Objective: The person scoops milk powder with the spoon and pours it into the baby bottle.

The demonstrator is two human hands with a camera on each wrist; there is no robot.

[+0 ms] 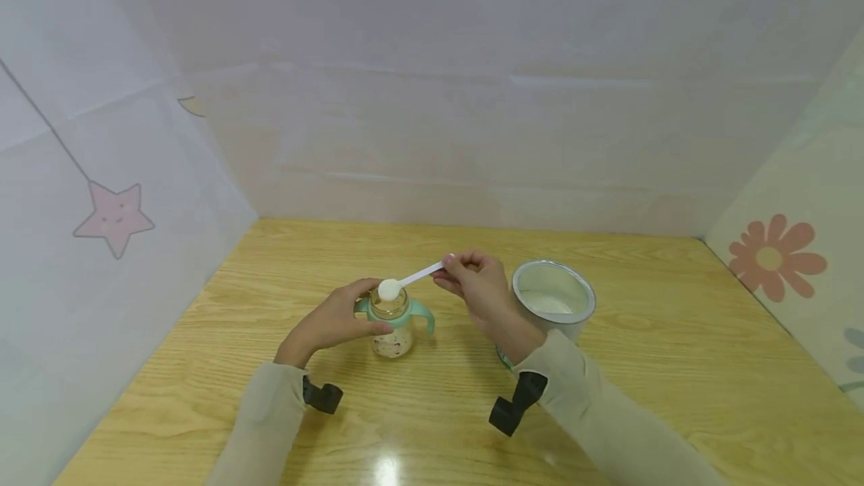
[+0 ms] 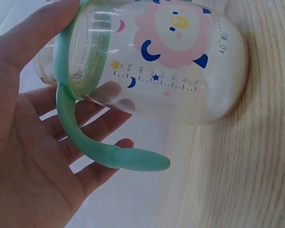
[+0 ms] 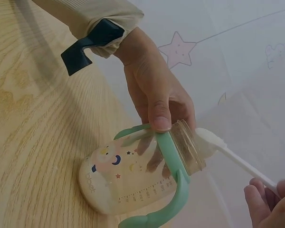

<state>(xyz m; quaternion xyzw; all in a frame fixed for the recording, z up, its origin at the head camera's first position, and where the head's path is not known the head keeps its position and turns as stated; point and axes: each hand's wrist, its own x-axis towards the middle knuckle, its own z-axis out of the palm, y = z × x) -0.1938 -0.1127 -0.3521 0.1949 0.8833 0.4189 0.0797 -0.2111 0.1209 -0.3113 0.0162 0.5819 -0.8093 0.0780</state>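
Observation:
A clear baby bottle (image 1: pixel 393 340) with a green two-handled collar stands uncapped on the table, white powder in its bottom. My left hand (image 1: pixel 340 316) grips it round the collar, thumb on the near side and fingers behind. In the left wrist view the bottle (image 2: pixel 171 61) shows a printed animal and a measuring scale. My right hand (image 1: pixel 475 287) pinches the end of a long-handled white scoop (image 1: pixel 420 274). Pale powder heaps in the scoop's bowl, which is right at the bottle's mouth; the right wrist view shows the scoop (image 3: pixel 242 164) there too.
An open milk powder can (image 1: pixel 553 295) with a silver rim stands to the right, partly behind my right wrist. The wooden table (image 1: pixel 648 396) is bounded by a pale cloth backdrop (image 1: pixel 472 133) at the back and sides. Black camera mounts (image 1: pixel 516 403) stick out from both wrists.

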